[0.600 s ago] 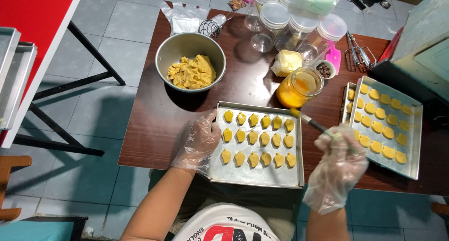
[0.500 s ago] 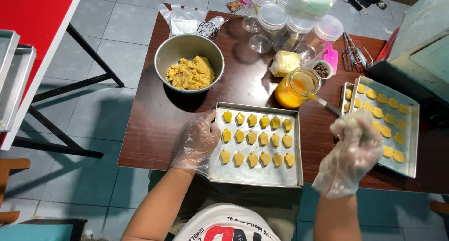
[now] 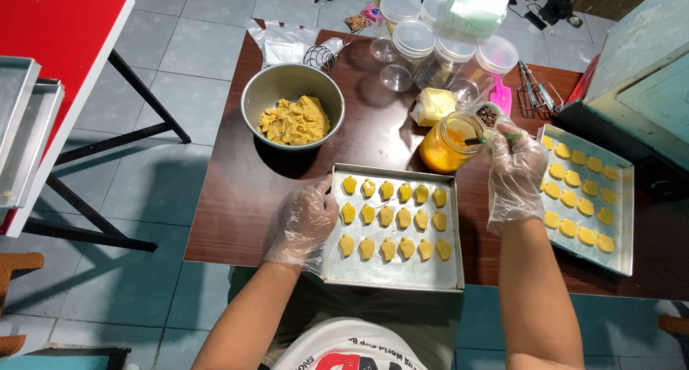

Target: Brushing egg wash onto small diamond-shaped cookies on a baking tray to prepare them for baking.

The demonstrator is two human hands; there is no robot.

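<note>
Two gloved hands work at a tray of small yellow pastries on a dark wooden surface (image 3: 237,198).
Left hand (image 3: 305,223) rests on the near tray (image 3: 391,273) at its left rim, fingers (image 3: 324,201) loosely curled over the edge. Right hand (image 3: 513,172) has its fingers (image 3: 506,142) pinched together on a thin brush (image 3: 482,139), whose tip dips into the glass jar (image 3: 448,144) of orange-yellow liquid just beyond the tray's far right corner.

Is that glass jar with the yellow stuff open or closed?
Open. The jar stands upright on the table with no lid on it, and the right hand holds a brush dipped into its mouth.
</note>
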